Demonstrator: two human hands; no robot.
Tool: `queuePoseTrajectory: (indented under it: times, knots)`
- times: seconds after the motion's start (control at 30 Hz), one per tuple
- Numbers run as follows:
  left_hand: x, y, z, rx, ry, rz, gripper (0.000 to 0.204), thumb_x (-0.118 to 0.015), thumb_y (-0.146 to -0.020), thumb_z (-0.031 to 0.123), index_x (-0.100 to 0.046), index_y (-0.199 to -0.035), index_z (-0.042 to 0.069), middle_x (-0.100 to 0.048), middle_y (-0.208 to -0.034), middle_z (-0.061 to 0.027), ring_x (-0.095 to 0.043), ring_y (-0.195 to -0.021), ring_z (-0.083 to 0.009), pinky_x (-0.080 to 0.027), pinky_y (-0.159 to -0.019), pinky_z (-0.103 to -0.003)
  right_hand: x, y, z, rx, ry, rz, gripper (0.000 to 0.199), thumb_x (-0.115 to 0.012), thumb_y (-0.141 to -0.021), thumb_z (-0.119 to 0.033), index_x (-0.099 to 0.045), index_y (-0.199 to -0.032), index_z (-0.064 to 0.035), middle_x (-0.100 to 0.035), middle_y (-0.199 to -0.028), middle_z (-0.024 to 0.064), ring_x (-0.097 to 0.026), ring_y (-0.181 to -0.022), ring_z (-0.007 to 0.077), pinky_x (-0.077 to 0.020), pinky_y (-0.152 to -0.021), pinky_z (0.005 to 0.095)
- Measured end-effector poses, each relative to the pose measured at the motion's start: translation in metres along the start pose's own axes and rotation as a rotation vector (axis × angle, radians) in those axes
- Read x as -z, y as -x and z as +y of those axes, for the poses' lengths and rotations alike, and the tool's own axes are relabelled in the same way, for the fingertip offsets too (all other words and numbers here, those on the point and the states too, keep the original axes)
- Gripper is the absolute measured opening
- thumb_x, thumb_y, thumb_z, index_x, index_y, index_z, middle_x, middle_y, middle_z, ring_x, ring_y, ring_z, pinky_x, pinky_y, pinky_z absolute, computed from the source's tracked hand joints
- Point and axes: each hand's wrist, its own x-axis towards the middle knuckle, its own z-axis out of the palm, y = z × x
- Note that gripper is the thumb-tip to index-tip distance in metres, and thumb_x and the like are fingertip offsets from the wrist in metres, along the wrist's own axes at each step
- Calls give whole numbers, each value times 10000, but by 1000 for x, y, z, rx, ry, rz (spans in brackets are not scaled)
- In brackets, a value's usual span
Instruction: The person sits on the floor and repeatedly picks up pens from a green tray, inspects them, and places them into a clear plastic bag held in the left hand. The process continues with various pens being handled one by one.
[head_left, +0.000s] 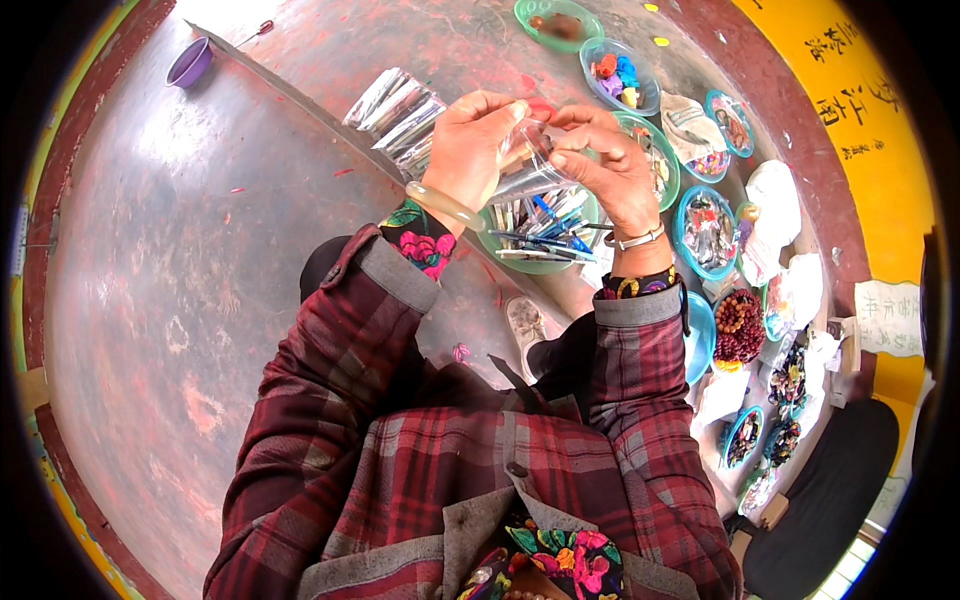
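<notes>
Between my hands is a clear plastic bag (pixel 526 178), held up by its edge. My left hand (pixel 468 150) pinches it from the left, thumb against fingers. On the other side my right hand (pixel 612 168) grips it with thumb and bent fingers. Something slim shows through the film, too blurred to name. Directly beneath, a green bowl (pixel 492 243) holds many pens (pixel 548 232), some blue, some dark, most of them pale. Left of my left hand, a row of filled clear packets (pixel 395 112) lies on the floor.
Along the right stand bowls: one with coloured pieces (pixel 622 78), a blue-rimmed one with small packets (pixel 708 235), dark red beads (pixel 738 330) beside it. A black seat (pixel 825 495) stands lower right, a purple basin (pixel 188 63) far left. My shoe (pixel 525 330) is below the pens.
</notes>
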Motion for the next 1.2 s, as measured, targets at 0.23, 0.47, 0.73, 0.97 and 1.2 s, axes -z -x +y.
queuePoseTrajectory:
  times: [0.23,0.47,0.73,0.97,1.2]
  knots:
    - [4,-1,0,-22,8,-40,80,-537,-890,40,-552,-927,-30,-603,-956,-126,-606,-1009,-278,-529,-794,-350,-6,-2,8,-292,-259,80,548,-774,-683,-143,-503,-1151,-54,-491,-1220,113,-500,-1102,204,-402,-947,329]
    - [-2,-1,9,37,110,-30,103,-516,-902,46,-554,-932,-45,-606,-986,-144,-591,-1028,-281,-518,-814,-355,4,0,8,-236,-688,25,774,-797,-659,-309,-409,-1259,-12,-519,-1195,117,-507,-1112,206,-397,-962,328]
    - [21,-15,10,64,402,-96,150,-476,-921,56,-543,-955,-74,-581,-1057,-245,-590,-966,-264,-496,-889,-367,-12,9,27,-453,-702,-138,592,-777,-645,-20,-529,-1182,-28,-624,-1070,41,-592,-956,145,-476,-853,300]
    - [13,-8,17,-44,80,-232,405,-621,-859,221,-494,-1184,15,-569,-1131,-133,-546,-1066,-242,-439,-921,-380,-19,12,24,-437,-683,72,424,-761,-670,-3,-614,-1067,-33,-657,-989,39,-606,-907,142,-470,-838,298]
    - [15,-6,12,226,-174,-447,412,-644,-808,102,-505,-1180,-4,-606,-1087,-81,-591,-971,-151,-466,-874,-308,-15,13,24,-428,-695,205,354,-770,-677,-24,-643,-1007,-35,-669,-934,50,-620,-853,143,-475,-806,288]
